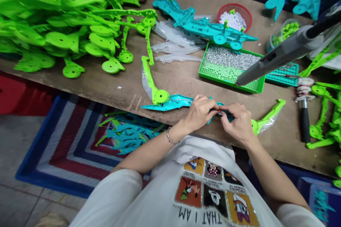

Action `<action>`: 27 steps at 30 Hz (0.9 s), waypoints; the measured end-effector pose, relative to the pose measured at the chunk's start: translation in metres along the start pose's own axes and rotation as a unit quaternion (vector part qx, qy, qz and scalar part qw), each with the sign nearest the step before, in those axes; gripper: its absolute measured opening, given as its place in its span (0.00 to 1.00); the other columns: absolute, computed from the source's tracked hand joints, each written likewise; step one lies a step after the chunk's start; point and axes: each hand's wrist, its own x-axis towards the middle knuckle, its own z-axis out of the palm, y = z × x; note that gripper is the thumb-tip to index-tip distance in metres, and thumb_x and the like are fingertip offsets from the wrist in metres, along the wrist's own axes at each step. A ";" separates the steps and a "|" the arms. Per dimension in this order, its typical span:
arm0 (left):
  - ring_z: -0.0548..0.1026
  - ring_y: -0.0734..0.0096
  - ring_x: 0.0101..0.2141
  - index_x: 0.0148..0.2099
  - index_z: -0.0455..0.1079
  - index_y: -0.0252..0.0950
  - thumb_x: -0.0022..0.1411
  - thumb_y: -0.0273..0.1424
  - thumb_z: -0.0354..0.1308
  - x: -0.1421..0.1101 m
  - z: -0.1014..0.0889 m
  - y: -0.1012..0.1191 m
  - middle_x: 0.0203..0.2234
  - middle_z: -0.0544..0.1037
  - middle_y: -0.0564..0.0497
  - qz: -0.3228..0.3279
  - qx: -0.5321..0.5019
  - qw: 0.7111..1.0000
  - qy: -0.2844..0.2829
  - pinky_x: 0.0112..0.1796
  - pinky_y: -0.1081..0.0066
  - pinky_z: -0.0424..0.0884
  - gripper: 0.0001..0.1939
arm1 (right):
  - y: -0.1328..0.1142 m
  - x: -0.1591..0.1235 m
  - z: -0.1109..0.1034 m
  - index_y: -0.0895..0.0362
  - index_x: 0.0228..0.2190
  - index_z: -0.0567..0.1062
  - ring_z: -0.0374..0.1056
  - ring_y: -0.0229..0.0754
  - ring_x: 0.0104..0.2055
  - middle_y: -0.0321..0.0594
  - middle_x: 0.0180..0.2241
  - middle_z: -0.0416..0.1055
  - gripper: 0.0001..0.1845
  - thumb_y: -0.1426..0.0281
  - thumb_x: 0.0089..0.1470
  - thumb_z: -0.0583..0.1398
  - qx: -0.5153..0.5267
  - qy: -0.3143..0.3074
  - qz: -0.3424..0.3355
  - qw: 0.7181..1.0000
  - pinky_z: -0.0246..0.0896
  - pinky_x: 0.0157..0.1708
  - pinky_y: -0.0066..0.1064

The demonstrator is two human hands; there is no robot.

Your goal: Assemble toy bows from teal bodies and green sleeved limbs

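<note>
A turquoise plastic piece [173, 103] lies along the table's front edge, with a green curved arm [149, 81] at its left end and another green arm [270, 116] at its right. Together they look like a toy bow. Over its middle, my left hand [201, 111] is closed, thumb and fingers pinching a small red-and-silver part [220, 112]. My right hand [238, 120] meets it there from the other side, its fingers also closed at that part. Both hands hide much of the turquoise middle, and the small part is too tiny to name exactly.
Behind the hands stands a green tray [226, 74] of small metal pieces, beneath a hanging grey tool [274, 55]. A red basket [249, 16] holds white pieces. Green parts [61, 40] pile up at left; a black-handled hammer [305, 124] lies at right. A striped bin [69, 142] sits below.
</note>
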 end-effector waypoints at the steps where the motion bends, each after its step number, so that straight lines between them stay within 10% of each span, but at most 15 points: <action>1: 0.77 0.66 0.35 0.36 0.73 0.38 0.67 0.30 0.63 0.000 0.000 0.000 0.32 0.83 0.53 0.005 -0.003 1.000 0.002 0.44 0.62 0.65 0.05 | -0.001 0.001 -0.002 0.54 0.39 0.81 0.76 0.49 0.40 0.41 0.37 0.82 0.10 0.71 0.55 0.62 0.017 -0.015 0.004 1.000 0.65 0.44 0.43; 27: 0.74 0.64 0.40 0.48 0.72 0.36 0.71 0.32 0.58 0.005 -0.007 0.001 0.35 0.82 0.51 0.042 0.069 0.996 -0.045 0.50 0.59 0.59 0.06 | 0.016 0.009 -0.021 0.55 0.44 0.72 0.72 0.46 0.41 0.43 0.39 0.74 0.10 0.75 0.59 0.60 0.058 -0.077 -0.054 0.994 0.68 0.42 0.38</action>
